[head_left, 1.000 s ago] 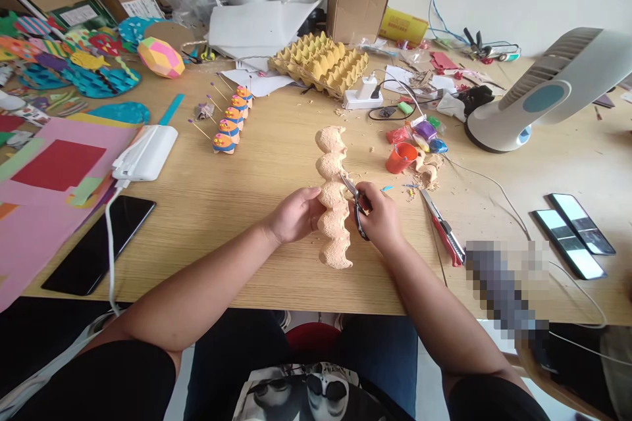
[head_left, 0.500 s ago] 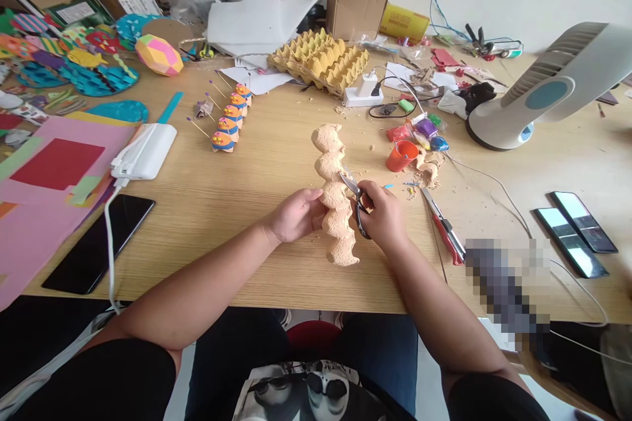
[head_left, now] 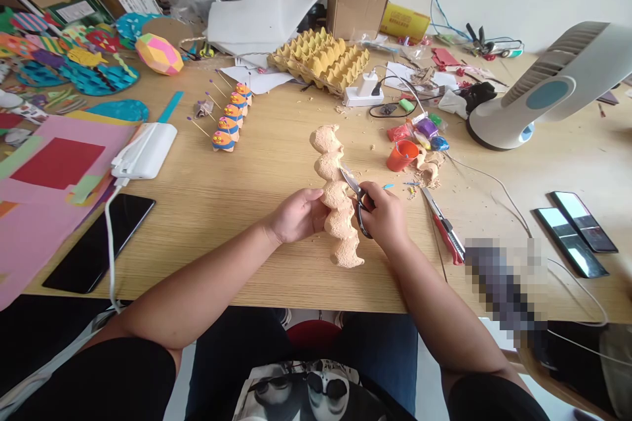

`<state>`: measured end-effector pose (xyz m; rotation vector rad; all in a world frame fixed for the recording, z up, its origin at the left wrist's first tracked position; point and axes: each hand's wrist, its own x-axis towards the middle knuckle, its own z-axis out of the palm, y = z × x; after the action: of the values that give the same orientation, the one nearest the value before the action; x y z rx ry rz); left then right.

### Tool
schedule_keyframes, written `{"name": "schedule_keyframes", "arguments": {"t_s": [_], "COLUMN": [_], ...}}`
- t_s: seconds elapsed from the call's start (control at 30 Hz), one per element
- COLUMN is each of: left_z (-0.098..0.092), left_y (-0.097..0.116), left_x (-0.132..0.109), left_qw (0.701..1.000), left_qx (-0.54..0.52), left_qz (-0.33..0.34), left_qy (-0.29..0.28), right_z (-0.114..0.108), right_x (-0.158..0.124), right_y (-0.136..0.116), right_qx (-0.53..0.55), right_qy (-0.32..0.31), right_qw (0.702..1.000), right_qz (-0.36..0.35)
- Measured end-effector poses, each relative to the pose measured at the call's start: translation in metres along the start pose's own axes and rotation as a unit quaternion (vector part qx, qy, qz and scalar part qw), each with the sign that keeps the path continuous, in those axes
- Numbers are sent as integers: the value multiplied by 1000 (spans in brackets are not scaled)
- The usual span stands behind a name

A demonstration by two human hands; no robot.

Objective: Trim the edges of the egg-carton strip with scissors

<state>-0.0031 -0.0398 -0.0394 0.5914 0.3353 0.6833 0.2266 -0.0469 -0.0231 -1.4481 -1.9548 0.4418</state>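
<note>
My left hand point(head_left: 302, 216) grips a peach-coloured strip of egg carton cups point(head_left: 337, 194) by its left side, thumb on the bumpy surface and the other fingers partly hidden beneath. The strip has several domed cups in a row, held above the table and running away from me. On its right side, my right hand point(head_left: 385, 214) has its fingers in the black handles of a pair of scissors point(head_left: 351, 183). The blades point up and left, their tips at the strip's edge near the second cup from the far end.
A decorated caterpillar of egg cups point(head_left: 230, 123) stands behind on the left. An orange-red cup point(head_left: 401, 156) and a red utility knife point(head_left: 447, 230) lie right of the hands. Farther back are a yellow egg tray point(head_left: 320, 59), a power strip point(head_left: 363, 97) and a white fan point(head_left: 543, 89).
The strip has tilted slightly: its near end has shifted right and its far end a little left. The scissors' blade tips have moved slightly upward along its edge.
</note>
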Motion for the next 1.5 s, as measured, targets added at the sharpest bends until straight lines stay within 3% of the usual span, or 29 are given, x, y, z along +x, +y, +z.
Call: {"name": "schedule_keyframes", "arguments": {"t_s": [0.77,1.03,1.2,1.5], "left_z": [10,5,4,12], "left_y": [7,11,10,9], "left_x": [1,3,3,2], "left_qw": [996,992,992,997], "left_qx": [-69,-72,-61,-27], "left_qz": [21,47,64,32], "left_qy": [44,87,94,64], "right_z": [1,0,-4,-1], "right_x": [3,8,7,8], "right_y": [-1,2,-1,4], "right_qx": [-28,53,67,-5], "right_qy": [-9,-44,-69,48], "right_qw": [999,994,994,998], "right_qz": [32,80,49,-40]}}
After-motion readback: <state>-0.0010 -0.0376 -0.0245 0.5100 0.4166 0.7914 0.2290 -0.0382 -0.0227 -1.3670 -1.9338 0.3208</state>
